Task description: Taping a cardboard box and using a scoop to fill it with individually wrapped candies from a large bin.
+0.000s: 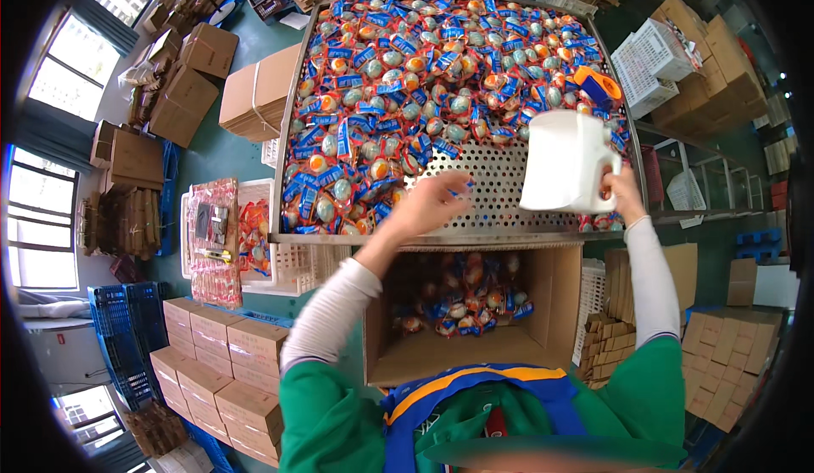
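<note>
My right hand (626, 191) is closed round the handle of a white plastic scoop (560, 159), held above the right side of a perforated metal table (500, 186). My left hand (428, 206) hovers over the table's near edge, fingers apart and reaching right; a small blue bit shows by its fingertips, and I cannot make out whether it touches them. Wrapped eggs (373, 66) in clear, red and blue packets cover most of the table. Below the near edge, an open cardboard box (555, 303) has more wrapped eggs (466, 299) inside.
An orange and blue tape dispenser (598, 85) lies on the eggs at the right. Left of the table stands a white crate (259, 280) with packets. Sealed cartons (225, 371) are stacked at lower left, flattened cardboard (257, 91) at upper left, white baskets (653, 62) at right.
</note>
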{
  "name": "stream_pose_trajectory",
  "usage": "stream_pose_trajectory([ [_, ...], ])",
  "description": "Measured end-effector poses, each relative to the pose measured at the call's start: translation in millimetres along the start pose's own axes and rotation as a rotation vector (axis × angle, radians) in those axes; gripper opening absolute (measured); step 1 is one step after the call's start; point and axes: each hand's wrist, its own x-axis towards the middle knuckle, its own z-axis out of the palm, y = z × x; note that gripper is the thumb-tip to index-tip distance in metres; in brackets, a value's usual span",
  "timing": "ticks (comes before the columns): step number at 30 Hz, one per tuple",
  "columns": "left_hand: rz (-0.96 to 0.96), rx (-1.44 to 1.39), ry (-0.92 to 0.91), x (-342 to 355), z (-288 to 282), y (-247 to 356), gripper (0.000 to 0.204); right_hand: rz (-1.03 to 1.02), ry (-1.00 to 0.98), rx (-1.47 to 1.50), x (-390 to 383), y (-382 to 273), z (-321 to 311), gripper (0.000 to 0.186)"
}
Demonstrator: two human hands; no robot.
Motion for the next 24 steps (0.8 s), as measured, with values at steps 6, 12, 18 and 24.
stream_pose_trajectory([
  [6, -0.366, 0.779, 0.314, 82, -136, -88, 0.073, 0.217, 0.099, 0.25, 51, 78, 66, 0.02],
  [12, -0.274, 1.137, 0.367, 131, -190, -166, 0.081, 0.208, 0.074, 0.279, 77, 45, 162, 0.012],
  [18, -0.467, 1.222, 0.17, 170, -187, -166, 0.093, 0.241, -0.128, 0.126, 143, 20, 186, 0.006],
  [24, -0.49, 1.052, 0.165, 172, -148, -164, 0.097, 0.13, -0.273, 0.039, 144, 19, 171, 0.01],
])
